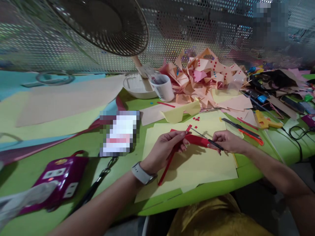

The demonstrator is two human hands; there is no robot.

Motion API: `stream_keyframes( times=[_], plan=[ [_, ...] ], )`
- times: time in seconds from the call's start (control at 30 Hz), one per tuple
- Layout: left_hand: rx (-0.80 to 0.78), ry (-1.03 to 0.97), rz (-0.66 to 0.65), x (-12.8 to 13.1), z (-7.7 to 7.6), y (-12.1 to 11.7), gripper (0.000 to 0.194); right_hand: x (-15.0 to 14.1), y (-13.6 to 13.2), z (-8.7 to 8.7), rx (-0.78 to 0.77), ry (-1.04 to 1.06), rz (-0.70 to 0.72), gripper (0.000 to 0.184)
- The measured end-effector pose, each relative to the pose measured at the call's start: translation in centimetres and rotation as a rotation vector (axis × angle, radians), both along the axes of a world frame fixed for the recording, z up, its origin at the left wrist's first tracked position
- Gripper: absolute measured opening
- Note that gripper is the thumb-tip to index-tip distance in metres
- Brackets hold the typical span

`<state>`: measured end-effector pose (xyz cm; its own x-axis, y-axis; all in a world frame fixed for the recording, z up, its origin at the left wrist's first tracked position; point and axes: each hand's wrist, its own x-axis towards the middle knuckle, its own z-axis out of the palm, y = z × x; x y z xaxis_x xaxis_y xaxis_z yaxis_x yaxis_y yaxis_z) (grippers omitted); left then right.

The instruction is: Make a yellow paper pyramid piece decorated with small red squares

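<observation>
My left hand (164, 148) pinches a long red paper strip (169, 164) that runs down toward my wrist, its tip up near the scissor blades. My right hand (228, 141) is closed on a pair of scissors (205, 137) with red handles, blades pointing left at the strip's end. Both hands hover over pale yellow paper sheets (197, 164) on the green table (221, 186). Small red paper squares (196, 118) lie just beyond the blades.
A heap of peach paper pieces with red dots (206, 75) sits behind. A white cup (163, 87) and fan base (137, 87) stand at centre back. Orange-handled scissors (246, 131) and a yellow tool (267, 122) lie right. A purple power strip (57, 178) lies front left.
</observation>
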<state>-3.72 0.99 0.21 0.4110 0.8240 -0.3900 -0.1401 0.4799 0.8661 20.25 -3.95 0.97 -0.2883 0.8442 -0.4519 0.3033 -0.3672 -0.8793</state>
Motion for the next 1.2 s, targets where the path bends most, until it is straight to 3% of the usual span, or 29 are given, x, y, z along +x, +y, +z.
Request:
stream_keyframes(
  times=[0.87, 1.07, 1.2],
  plan=[
    [0.022, 0.003, 0.018, 0.0, 0.2, 0.0, 0.04, 0.0, 0.0, 0.7, -0.018, 0.027, -0.07, 0.048],
    [0.049, -0.043, 0.054, 0.1, 0.3, -0.1, 0.037, -0.4, -0.2, 1.7, -0.059, 0.043, -0.009, 0.047],
    [0.018, -0.045, 0.049, 0.2, 0.4, -0.2, 0.038, -0.6, -0.3, 1.4, -0.064, 0.036, 0.014, 0.048]
  ],
)
